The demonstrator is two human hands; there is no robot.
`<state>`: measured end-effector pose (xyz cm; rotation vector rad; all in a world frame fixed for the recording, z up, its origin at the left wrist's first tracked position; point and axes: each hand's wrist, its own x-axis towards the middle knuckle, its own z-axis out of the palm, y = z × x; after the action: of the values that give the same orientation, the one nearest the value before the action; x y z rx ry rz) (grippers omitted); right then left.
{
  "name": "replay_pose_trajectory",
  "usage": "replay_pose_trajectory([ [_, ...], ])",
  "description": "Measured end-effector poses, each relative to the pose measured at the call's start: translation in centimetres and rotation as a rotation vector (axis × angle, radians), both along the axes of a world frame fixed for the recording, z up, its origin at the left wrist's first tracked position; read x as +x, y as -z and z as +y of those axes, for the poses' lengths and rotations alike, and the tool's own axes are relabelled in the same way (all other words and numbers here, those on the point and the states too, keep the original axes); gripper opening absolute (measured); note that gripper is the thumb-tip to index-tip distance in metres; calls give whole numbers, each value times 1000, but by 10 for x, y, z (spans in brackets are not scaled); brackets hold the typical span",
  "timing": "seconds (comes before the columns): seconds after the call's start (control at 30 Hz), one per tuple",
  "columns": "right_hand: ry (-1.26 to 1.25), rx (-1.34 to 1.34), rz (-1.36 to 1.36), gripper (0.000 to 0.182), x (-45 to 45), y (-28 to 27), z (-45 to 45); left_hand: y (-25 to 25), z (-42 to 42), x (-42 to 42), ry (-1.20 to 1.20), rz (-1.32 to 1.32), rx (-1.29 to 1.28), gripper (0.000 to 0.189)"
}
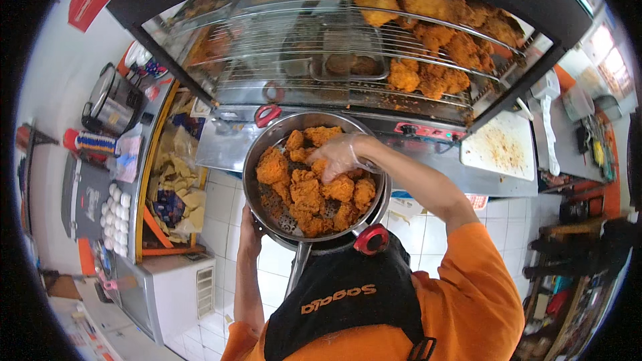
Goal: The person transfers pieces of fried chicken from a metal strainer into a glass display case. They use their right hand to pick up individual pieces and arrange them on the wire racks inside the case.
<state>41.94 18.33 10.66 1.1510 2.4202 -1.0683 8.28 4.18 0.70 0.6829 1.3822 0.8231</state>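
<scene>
A round steel steamer pot (249,160) with red handles is full of fried chicken pieces (307,193) over a perforated base. My right hand (335,156), in a clear plastic glove, reaches into it from the right, its fingers around a piece of fried chicken (319,166). At the pot's lower left, my left hand (251,230) supports the side, with its fingers partly hidden beneath. Another pan with a long metal handle (299,268) shows under the pot. Just beyond stands a glass display warmer (346,108), with more fried chicken (436,77) on its wire racks.
A white cutting board (496,153) with crumbs lies on the steel counter (416,163) at the right. On the left are a shelf unit (159,135), a rice cooker (111,103), wrapped white balls (116,220) and a white appliance (183,286). Racks stand at the lower right.
</scene>
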Motion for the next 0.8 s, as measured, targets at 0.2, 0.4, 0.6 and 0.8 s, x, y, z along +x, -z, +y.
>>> replay_pose_trajectory([
  [0.2, 98, 204, 213, 62, 4, 8, -3, 0, 0, 6, 8, 9, 136, 68],
  [0.4, 360, 274, 724, 53, 59, -9, -18, -7, -3, 10, -6, -34, 104, 69],
  [0.6, 1113, 391, 969, 48, 124, -90, -29, 0, -4, 2, -25, -23, 80, 65],
  [0.8, 1346, 678, 349, 90, 190, -87, 82, -12, 0, 12, -22, 4, 108, 64],
])
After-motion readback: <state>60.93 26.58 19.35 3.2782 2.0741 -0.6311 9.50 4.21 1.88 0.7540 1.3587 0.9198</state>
